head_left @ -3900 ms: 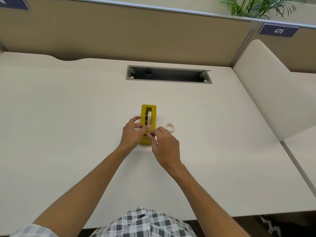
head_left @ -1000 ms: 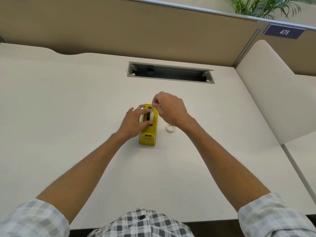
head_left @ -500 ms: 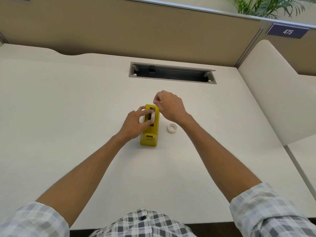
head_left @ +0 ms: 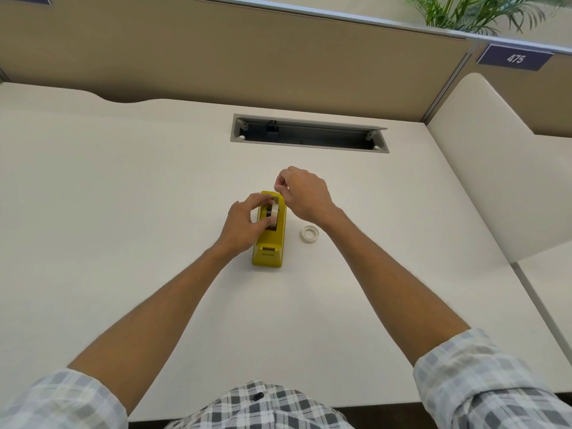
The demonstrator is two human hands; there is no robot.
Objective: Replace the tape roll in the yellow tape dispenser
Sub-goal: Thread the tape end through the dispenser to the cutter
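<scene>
The yellow tape dispenser (head_left: 268, 246) stands mid-desk, its cutter end toward me. A tape roll (head_left: 274, 214) sits upright in its slot. My left hand (head_left: 244, 223) grips that roll, thumb and fingers on it from the left. My right hand (head_left: 301, 193) hovers over the dispenser's far end with thumb and forefinger pinched; a thin tape end may be between them, but I cannot make it out. A second, small white tape roll (head_left: 310, 234) lies flat on the desk just right of the dispenser, untouched.
The white desk (head_left: 123, 212) has an open cable tray slot (head_left: 309, 134) behind the dispenser. A tan partition wall (head_left: 247, 57) closes the back, and a white side panel (head_left: 495, 187) rises at the right.
Since 3.9 s ago my right hand moved from the dispenser's near cutter end to its far end. Over the last second both hands barely shifted; the left keeps its hold on the roll.
</scene>
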